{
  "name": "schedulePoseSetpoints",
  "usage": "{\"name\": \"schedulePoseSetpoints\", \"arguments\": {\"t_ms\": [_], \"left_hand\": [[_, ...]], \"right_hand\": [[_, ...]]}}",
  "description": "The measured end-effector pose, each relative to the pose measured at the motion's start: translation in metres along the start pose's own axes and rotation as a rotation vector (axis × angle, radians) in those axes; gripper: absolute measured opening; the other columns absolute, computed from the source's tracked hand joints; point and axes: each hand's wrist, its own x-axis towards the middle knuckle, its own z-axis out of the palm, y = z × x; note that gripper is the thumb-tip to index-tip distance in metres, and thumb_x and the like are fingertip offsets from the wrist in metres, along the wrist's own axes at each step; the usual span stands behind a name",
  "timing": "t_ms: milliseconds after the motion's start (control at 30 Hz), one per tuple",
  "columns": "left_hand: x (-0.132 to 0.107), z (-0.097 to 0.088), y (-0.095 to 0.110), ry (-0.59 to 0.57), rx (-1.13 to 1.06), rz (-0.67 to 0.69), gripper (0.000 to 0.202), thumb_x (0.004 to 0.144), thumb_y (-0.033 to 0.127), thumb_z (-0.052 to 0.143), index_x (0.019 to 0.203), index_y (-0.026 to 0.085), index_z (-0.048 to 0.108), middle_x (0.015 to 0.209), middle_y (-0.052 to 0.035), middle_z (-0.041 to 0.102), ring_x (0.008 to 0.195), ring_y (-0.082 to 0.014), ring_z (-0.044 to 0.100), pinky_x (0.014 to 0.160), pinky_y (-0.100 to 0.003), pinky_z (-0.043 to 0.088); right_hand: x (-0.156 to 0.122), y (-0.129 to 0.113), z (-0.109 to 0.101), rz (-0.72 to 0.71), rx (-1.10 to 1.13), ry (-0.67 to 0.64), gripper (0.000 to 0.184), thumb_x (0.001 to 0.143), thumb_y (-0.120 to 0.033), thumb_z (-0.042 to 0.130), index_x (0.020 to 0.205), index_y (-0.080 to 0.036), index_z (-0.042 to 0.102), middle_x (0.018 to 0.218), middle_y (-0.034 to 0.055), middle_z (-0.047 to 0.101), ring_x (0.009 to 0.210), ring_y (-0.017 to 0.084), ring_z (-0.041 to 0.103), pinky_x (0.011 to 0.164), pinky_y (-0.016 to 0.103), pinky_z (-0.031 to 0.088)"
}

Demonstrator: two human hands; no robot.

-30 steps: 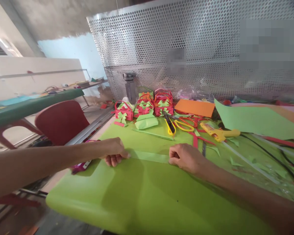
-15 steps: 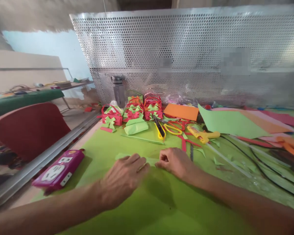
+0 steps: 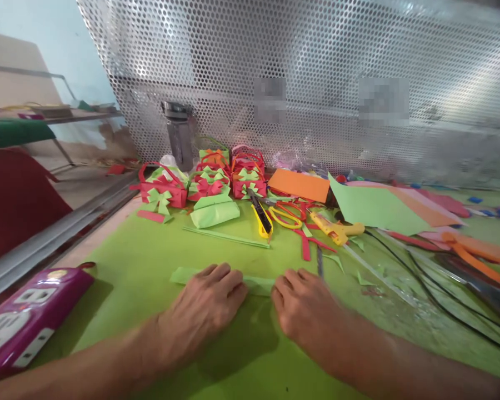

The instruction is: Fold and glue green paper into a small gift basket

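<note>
A folded light green paper strip [image 3: 182,275] lies flat on the green table sheet [image 3: 129,261]. My left hand [image 3: 204,308] lies palm down on the strip's left-middle part, fingers stretched out and pressing it. Just to the right, my right hand [image 3: 304,305] rests on the strip's right end with fingers flat and slightly curled. Most of the strip is hidden under the two hands; only its left tip and a short piece between the hands show.
Behind the hands lie a thin green strip [image 3: 227,237], a folded green packet [image 3: 214,212], red-and-green paper baskets [image 3: 208,180], a yellow cutter [image 3: 261,218], scissors [image 3: 285,216], a yellow glue gun [image 3: 337,230], and coloured sheets [image 3: 370,205]. A pink power strip [image 3: 23,319] sits at the left edge.
My left hand slid from the strip's left end toward the middle and flattened onto it. My right hand opened from a pinch to lie flat. The view dropped and came closer.
</note>
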Motion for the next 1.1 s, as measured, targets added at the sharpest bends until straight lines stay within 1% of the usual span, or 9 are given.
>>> {"name": "schedulePoseSetpoints", "arguments": {"t_ms": [100,200,333,500,633,767,900,967,1100], "left_hand": [[0.000,0.003,-0.003,0.051,-0.046,-0.011,0.010,0.086,0.021,0.051,0.081,0.016,0.058,0.076,-0.0038,0.056,0.069,-0.0172,0.049,0.064,-0.032,0.041],[0.000,0.005,-0.005,0.127,-0.056,-0.009,0.016,0.085,0.030,0.053,0.079,0.016,0.058,0.073,-0.0032,0.055,0.068,-0.0171,0.048,0.064,-0.033,0.039],[-0.002,0.002,-0.004,0.225,-0.004,0.004,0.013,0.085,0.015,0.050,0.074,0.016,0.057,0.069,-0.0025,0.054,0.065,-0.0163,0.046,0.064,-0.034,0.036],[-0.004,-0.002,-0.003,0.218,-0.038,0.040,0.019,0.084,0.011,0.047,0.069,0.015,0.057,0.066,-0.0032,0.053,0.063,-0.0170,0.044,0.061,-0.034,0.033],[-0.003,0.000,-0.005,0.216,-0.104,0.009,0.024,0.085,0.009,0.042,0.068,0.016,0.058,0.066,-0.0037,0.054,0.063,-0.0168,0.044,0.062,-0.034,0.034],[-0.006,0.001,-0.005,0.147,-0.239,-0.106,0.028,0.086,0.009,0.040,0.066,0.017,0.057,0.067,-0.0035,0.055,0.062,-0.0149,0.046,0.060,-0.031,0.034],[-0.011,0.002,-0.005,0.165,-0.265,-0.194,0.029,0.089,0.017,0.039,0.067,0.020,0.058,0.067,-0.0025,0.056,0.062,-0.0155,0.047,0.059,-0.032,0.034],[-0.012,0.001,-0.005,0.169,-0.255,-0.234,0.031,0.090,0.022,0.039,0.065,0.020,0.057,0.066,-0.0014,0.055,0.062,-0.0158,0.047,0.059,-0.032,0.033],[-0.009,-0.006,-0.006,0.105,-0.261,-0.287,0.035,0.091,0.025,0.036,0.062,0.021,0.056,0.063,-0.0006,0.054,0.060,-0.0162,0.047,0.057,-0.032,0.032]], "right_hand": [[0.004,-0.003,0.001,0.037,-0.084,0.047,0.018,0.057,0.000,0.054,0.067,-0.014,0.058,0.058,0.0055,0.053,0.056,0.018,0.047,0.045,0.030,0.029],[0.006,0.001,-0.002,0.077,-0.067,0.142,0.019,0.057,0.001,0.050,0.064,-0.015,0.057,0.056,0.0045,0.052,0.053,0.018,0.046,0.046,0.031,0.030],[0.007,0.007,-0.007,0.099,0.039,0.216,0.022,0.058,0.001,0.046,0.065,-0.018,0.054,0.060,0.0044,0.052,0.056,0.019,0.045,0.049,0.033,0.032],[0.004,0.009,-0.003,0.057,0.084,0.244,0.023,0.065,0.001,0.044,0.075,-0.015,0.057,0.066,0.0044,0.053,0.061,0.019,0.045,0.054,0.033,0.033],[0.000,0.010,0.006,0.028,0.173,0.242,0.017,0.071,-0.003,0.046,0.077,-0.014,0.058,0.069,0.0056,0.052,0.065,0.019,0.044,0.056,0.033,0.035],[-0.005,0.013,0.018,0.162,0.429,0.176,0.017,0.077,-0.003,0.045,0.073,-0.017,0.055,0.076,0.0047,0.053,0.071,0.017,0.046,0.061,0.031,0.038],[-0.007,0.015,0.029,0.282,0.643,0.192,0.021,0.083,-0.004,0.043,0.073,-0.017,0.055,0.077,0.0023,0.052,0.073,0.015,0.047,0.065,0.028,0.039],[-0.007,0.015,0.030,0.317,0.715,0.199,0.019,0.085,-0.008,0.045,0.073,-0.018,0.055,0.078,0.0017,0.052,0.073,0.014,0.047,0.065,0.028,0.039],[-0.007,0.017,0.027,0.411,0.823,0.193,0.018,0.087,-0.015,0.046,0.071,-0.018,0.055,0.079,0.0014,0.051,0.074,0.014,0.047,0.066,0.030,0.039]]}}
